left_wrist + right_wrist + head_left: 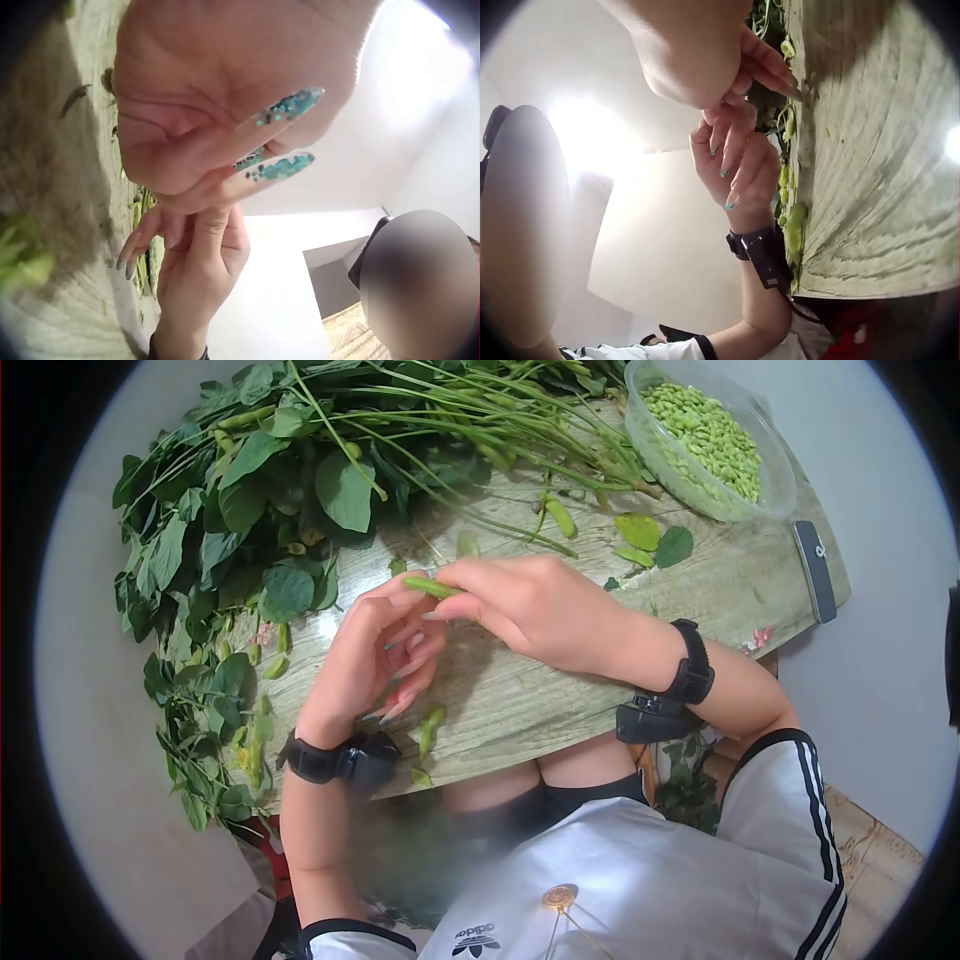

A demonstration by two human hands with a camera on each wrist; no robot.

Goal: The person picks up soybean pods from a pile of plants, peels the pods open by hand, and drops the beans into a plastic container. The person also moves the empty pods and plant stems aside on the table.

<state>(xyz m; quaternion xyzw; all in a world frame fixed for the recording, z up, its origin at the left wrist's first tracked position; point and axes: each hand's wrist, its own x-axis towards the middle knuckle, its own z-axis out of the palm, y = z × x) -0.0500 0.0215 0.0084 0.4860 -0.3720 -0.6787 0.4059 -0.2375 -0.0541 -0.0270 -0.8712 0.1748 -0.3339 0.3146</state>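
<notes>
A green pod [432, 587] lies between the two hands over the middle of the table. The left hand [385, 650] pinches its left end with thumb and forefinger, the other fingers loosely bent. The right hand [545, 610] pinches the pod's right end between thumb and fingers. In the left wrist view the left hand [232, 97] fills the top, with the right hand [199, 270] meeting it below. The right wrist view shows the right hand [697, 52] above the left hand [739, 169]; the pod is hidden there.
Leafy stalks [345, 490] heap along the table's back and left. A clear tub [780, 490] of shelled green beans [705, 440] stands at the back right, a phone [815, 572] near the right edge. Loose pods [431, 730] lie near the front edge of the table [520, 710].
</notes>
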